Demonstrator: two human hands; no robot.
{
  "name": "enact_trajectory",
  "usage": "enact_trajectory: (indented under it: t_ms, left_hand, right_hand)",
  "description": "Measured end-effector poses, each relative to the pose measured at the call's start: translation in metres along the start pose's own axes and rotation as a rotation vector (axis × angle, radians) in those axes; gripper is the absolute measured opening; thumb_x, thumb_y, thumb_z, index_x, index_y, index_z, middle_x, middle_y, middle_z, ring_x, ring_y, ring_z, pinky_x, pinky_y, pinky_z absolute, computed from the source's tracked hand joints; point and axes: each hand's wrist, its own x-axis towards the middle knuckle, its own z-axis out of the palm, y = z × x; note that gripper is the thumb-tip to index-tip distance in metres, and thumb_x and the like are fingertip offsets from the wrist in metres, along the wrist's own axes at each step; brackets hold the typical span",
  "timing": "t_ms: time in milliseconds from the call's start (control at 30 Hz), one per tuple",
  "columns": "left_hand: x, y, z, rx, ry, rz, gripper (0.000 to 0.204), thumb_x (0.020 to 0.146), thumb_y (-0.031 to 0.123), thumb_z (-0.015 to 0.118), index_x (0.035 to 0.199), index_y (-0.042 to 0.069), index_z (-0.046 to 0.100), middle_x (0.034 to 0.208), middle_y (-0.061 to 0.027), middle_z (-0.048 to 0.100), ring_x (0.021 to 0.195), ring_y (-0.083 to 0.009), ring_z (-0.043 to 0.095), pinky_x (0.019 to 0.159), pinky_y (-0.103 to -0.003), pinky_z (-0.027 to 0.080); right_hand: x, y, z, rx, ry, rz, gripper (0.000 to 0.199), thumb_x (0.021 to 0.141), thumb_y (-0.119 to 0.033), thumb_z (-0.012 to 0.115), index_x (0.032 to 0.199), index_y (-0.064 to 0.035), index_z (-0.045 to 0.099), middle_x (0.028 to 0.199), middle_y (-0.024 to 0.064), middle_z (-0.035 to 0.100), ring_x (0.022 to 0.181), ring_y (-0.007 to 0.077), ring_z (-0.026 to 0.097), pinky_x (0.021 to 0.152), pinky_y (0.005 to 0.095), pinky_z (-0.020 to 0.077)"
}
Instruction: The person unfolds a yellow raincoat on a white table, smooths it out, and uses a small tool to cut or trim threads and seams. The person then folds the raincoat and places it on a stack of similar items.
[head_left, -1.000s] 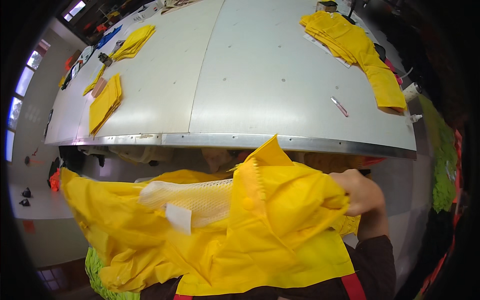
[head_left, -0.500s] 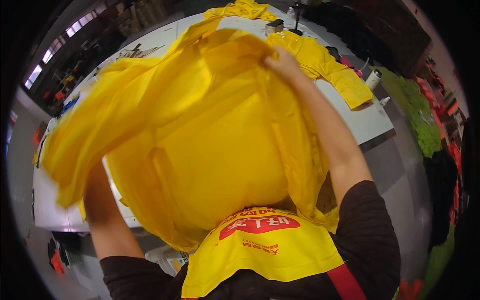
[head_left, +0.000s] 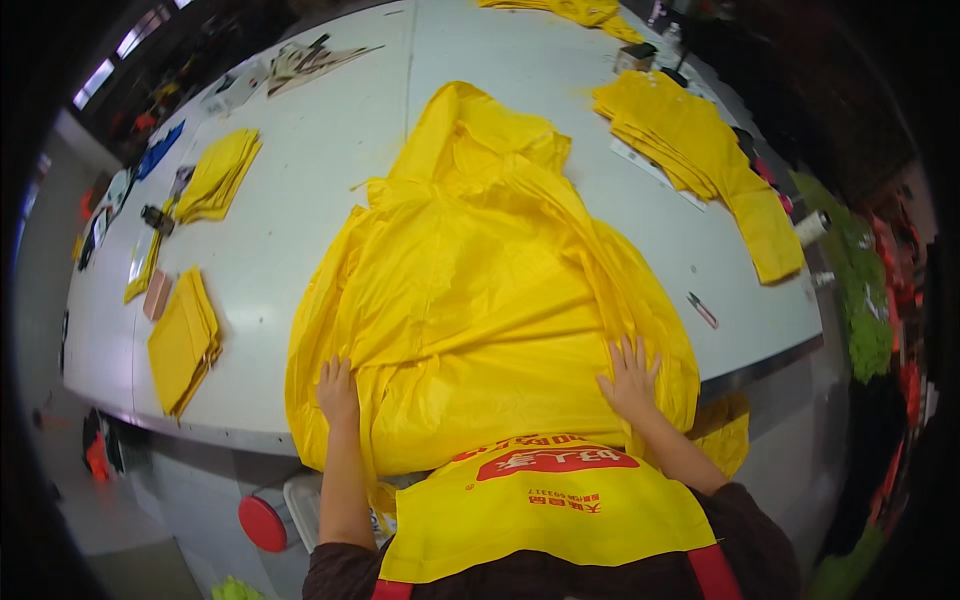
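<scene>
A yellow hooded raincoat [head_left: 470,290] lies spread on the white table [head_left: 320,130], its hood pointing away from me and its lower part hanging over the near edge. My left hand [head_left: 338,388] presses on its left side, fingers stretched out. On the right side my right hand [head_left: 630,382] lies flat with its fingers spread. Wrinkles cross the cloth between the two hands. I wear a yellow apron [head_left: 540,525] with a printed red patch, close against the coat's lower edge.
Folded yellow garments [head_left: 184,340] lie at the left beside a small pinkish block [head_left: 157,295]. To the right are a stack of yellow garments [head_left: 680,135], thread snips [head_left: 703,310] and a white spool [head_left: 812,228]. A red round stool seat [head_left: 262,524] shows below the table.
The raincoat, raised and billowing in my hands before, now lies on the table. Both hands have come down toward me and rest with loosened fingers on the cloth.
</scene>
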Motion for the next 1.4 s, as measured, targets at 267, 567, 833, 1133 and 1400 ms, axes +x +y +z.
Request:
enact_trajectory:
  t_ms: [267, 567, 833, 1133, 1400]
  left_hand:
    - [-0.043, -0.006, -0.067, -0.159, -0.267, -0.22, 0.023, 0.075, 0.011, 0.057, 0.097, 0.004, 0.064, 0.104, -0.0156, 0.062, 0.098, -0.0329, 0.057, 0.08, -0.04, 0.045]
    - [0.153, 0.164, -0.01, -0.314, 0.163, 0.221, 0.048, 0.078, 0.029, 0.064, 0.118, 0.006, 0.052, 0.122, -0.0172, 0.051, 0.118, -0.0345, 0.043, 0.097, -0.044, 0.033]
    - [0.164, 0.154, 0.04, -0.253, 0.055, 0.153, 0.054, 0.074, 0.036, 0.066, 0.115, 0.003, 0.053, 0.123, -0.0186, 0.047, 0.118, -0.0356, 0.038, 0.099, -0.047, 0.027]
    - [0.222, 0.25, 0.052, -0.37, 0.009, 0.316, 0.073, 0.071, 0.045, 0.067, 0.128, 0.006, 0.044, 0.132, -0.0181, 0.04, 0.125, -0.035, 0.033, 0.101, -0.051, 0.024]
    - [0.214, 0.247, 0.074, -0.461, -0.015, 0.289, 0.075, 0.073, 0.048, 0.063, 0.129, 0.004, 0.041, 0.133, -0.0192, 0.038, 0.125, -0.036, 0.032, 0.101, -0.047, 0.027]
  right_hand:
    - [0.075, -0.026, -0.12, 0.038, -0.988, -0.161, 0.052, 0.08, -0.042, 0.056, 0.113, -0.0028, 0.054, 0.1, 0.0178, 0.061, 0.096, 0.0348, 0.056, 0.081, 0.0466, 0.044]
    - [0.245, -0.097, -0.037, -0.011, 0.22, -0.568, 0.047, 0.079, -0.035, 0.06, 0.118, -0.0101, 0.053, 0.13, 0.0116, 0.043, 0.121, 0.0246, 0.039, 0.095, 0.0549, 0.0288]
    - [0.32, -0.069, -0.077, -0.01, -0.525, -0.265, 0.046, 0.078, -0.046, 0.055, 0.103, -0.0078, 0.061, 0.115, 0.0081, 0.056, 0.108, 0.0211, 0.052, 0.085, 0.0445, 0.0403]
    - [0.56, -0.143, 0.013, 0.495, 0.376, -0.107, 0.052, 0.072, -0.027, 0.066, 0.113, 0.0014, 0.053, 0.098, 0.0211, 0.06, 0.094, 0.0362, 0.058, 0.085, 0.0362, 0.0454]
    - [0.562, -0.201, -0.023, 1.579, -0.434, 0.151, 0.046, 0.075, -0.019, 0.061, 0.114, 0.0031, 0.05, 0.096, 0.012, 0.06, 0.085, 0.0221, 0.06, 0.073, 0.0345, 0.0488]
